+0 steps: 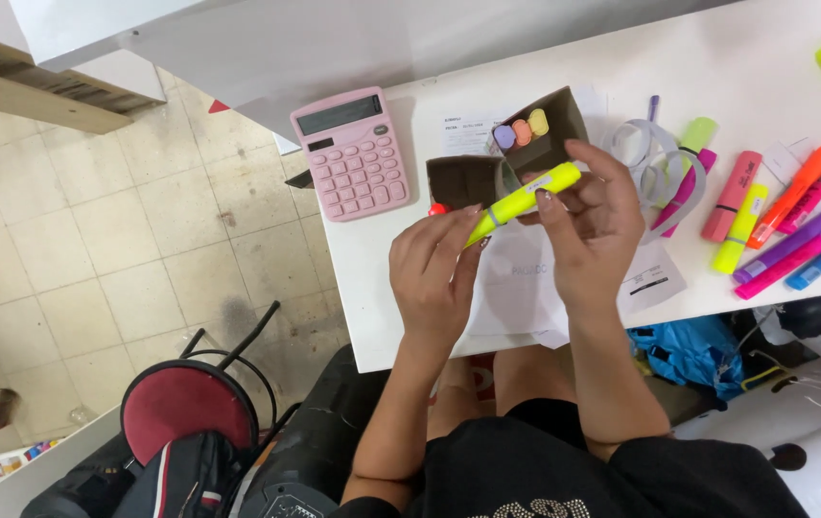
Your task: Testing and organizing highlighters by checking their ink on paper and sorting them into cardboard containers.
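Note:
Both my hands hold a yellow highlighter over the white table. My left hand pinches its lower end near the cap. My right hand grips its upper end. Just behind it stands a small brown cardboard box with an open flap, holding three pastel highlighters, purple, orange and yellow. A red tip peeks out beside my left fingers.
A pink calculator lies at the table's left end. Several loose highlighters in pink, orange, yellow, purple and blue lie to the right, with paper strips and slips. A red stool and a bag stand on the tiled floor.

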